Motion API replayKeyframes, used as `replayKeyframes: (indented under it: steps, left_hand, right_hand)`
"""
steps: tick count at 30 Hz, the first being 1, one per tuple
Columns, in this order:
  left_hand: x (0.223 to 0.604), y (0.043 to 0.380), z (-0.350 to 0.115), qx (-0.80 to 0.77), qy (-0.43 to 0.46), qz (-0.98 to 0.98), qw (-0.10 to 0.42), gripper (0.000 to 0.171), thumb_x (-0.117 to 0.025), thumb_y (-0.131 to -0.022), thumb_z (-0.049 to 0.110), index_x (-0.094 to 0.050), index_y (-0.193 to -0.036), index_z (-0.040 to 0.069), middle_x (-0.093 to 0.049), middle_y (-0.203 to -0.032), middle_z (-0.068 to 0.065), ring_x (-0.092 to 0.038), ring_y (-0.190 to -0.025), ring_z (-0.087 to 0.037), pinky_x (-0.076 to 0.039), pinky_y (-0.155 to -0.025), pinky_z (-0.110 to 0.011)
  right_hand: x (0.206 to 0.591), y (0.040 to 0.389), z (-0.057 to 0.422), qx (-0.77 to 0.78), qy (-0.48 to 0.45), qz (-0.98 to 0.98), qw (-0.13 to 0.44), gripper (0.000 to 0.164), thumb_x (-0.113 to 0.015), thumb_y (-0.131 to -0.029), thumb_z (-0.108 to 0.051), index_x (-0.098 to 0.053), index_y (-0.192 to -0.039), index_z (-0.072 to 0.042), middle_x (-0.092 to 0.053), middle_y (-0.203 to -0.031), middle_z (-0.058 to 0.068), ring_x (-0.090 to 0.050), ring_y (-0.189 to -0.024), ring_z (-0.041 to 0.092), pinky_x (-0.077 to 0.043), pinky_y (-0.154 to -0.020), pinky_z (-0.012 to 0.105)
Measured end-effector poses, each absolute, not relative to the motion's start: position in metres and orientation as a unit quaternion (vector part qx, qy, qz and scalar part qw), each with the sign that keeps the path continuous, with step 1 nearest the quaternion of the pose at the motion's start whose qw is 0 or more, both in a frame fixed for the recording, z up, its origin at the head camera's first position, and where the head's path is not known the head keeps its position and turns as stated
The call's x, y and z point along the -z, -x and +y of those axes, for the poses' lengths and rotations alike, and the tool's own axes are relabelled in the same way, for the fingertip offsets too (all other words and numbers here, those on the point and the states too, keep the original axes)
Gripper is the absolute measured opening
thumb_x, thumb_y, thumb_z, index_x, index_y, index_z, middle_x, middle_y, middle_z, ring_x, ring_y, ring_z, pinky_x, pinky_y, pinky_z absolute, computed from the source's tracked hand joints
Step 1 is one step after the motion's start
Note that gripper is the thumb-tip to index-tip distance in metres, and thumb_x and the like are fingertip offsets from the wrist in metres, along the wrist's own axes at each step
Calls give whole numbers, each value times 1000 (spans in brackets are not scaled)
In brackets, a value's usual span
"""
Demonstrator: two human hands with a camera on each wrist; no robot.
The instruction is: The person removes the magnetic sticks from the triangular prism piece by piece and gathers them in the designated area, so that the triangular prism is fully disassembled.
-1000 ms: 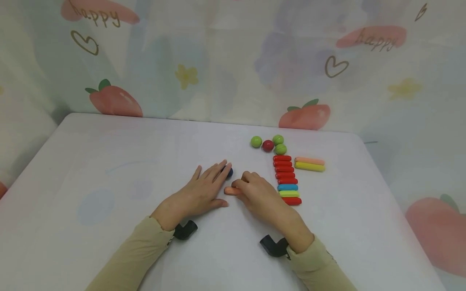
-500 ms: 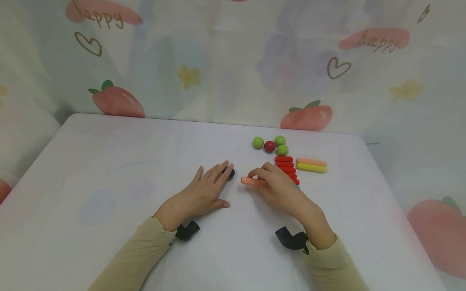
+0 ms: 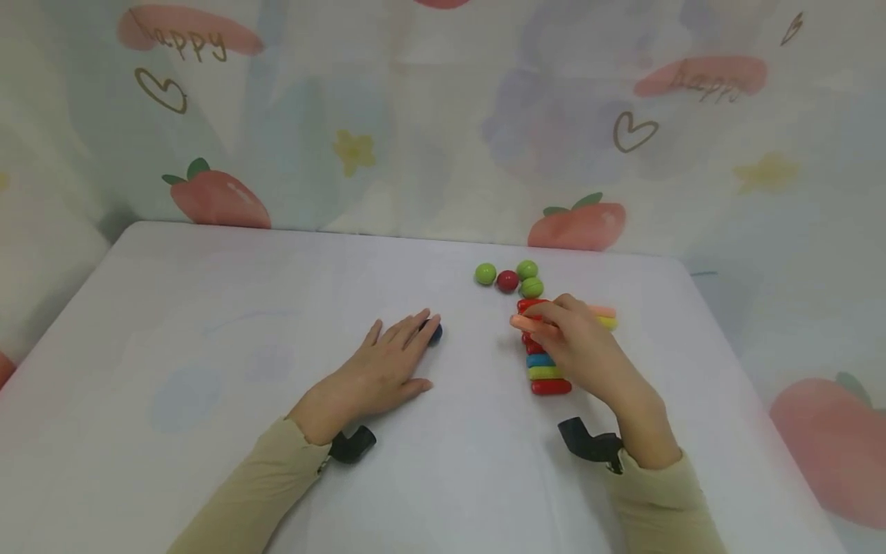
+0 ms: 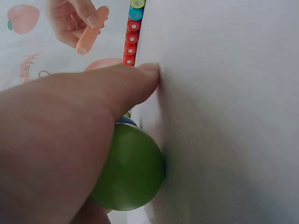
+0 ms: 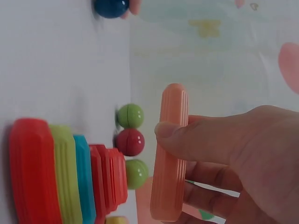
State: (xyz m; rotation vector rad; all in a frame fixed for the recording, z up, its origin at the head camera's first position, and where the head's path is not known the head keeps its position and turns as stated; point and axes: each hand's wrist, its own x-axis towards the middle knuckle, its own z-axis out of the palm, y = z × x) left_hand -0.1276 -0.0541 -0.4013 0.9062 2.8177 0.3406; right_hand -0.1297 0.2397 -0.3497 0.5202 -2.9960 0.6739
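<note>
One orange stick (image 3: 527, 324) sits pinched, seemingly airborne, in right hand (image 3: 581, 346).

Bright, even light from above, and only faint soft shadows under the hands on the white table (image 3: 208, 323). No hard glare, just small highlights on the glossy balls (image 3: 507, 280). The head view is sharp with slight bending at the edges. The left wrist view is blurred close up; the right wrist view is soft too.

Balls (image 3: 508, 278) lie behind the stick row (image 3: 547, 362) (touching) — ball (image 3: 434, 332) left.
</note>
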Motion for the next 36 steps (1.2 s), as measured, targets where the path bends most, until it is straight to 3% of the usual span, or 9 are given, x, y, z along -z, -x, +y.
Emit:
replayKeyframes:
  steps: [7,13,18,25,36]
  left_hand:
    - [392,128,-62,-137,-284,946,75,85,-67,-94,31,-17,-159,9,-31,-161,-11,-40,-144,-27,-34,-116,-54]
    - [381,130,-66,-110,-265,955,77,69,-69,-92,31,-41,-149,5,-56,-139,-11,-61,-116,-25,-51,-100,-41]
    - [373,131,-67,-97,-247,959,101,56,-69,-91,29,-53,-141,9,-62,-126,-7,-61,-99,-20,-56,-83,-37]
    - [370,131,-69,-118,-242,957,110,50,-71,-90,23,-56,-137,13,-63,-115,-3,-58,-89,-16,-55,-71,-33]
    - [374,130,-71,-129,-264,954,63,40,-70,-91,15,-62,-130,13,-66,-111,-4,-62,-90,-18,-58,-71,-35]
  right_hand:
    - [350,135,250,-206,-133,-969,18,31,-70,-93,-22,-69,-120,-7,-60,-93,10,-55,-89,24,-56,-73,38]
    - [351,138,260,-202,-112,-973,18,33,-70,-93,-22,-67,-120,-3,-61,-94,12,-56,-88,26,-53,-71,34]
    - [352,137,267,-200,-113,-973,19,33,-74,-89,-17,-67,-118,-2,-61,-95,15,-57,-89,29,-55,-73,38]
    - [353,138,276,-191,-109,-975,29,33,-75,-88,-14,-68,-117,0,-61,-98,19,-56,-91,33,-53,-76,45]
    - [362,139,286,-170,-60,-983,25,27,-72,-89,-9,-68,-114,3,-59,-100,24,-53,-95,38,-55,-80,51]
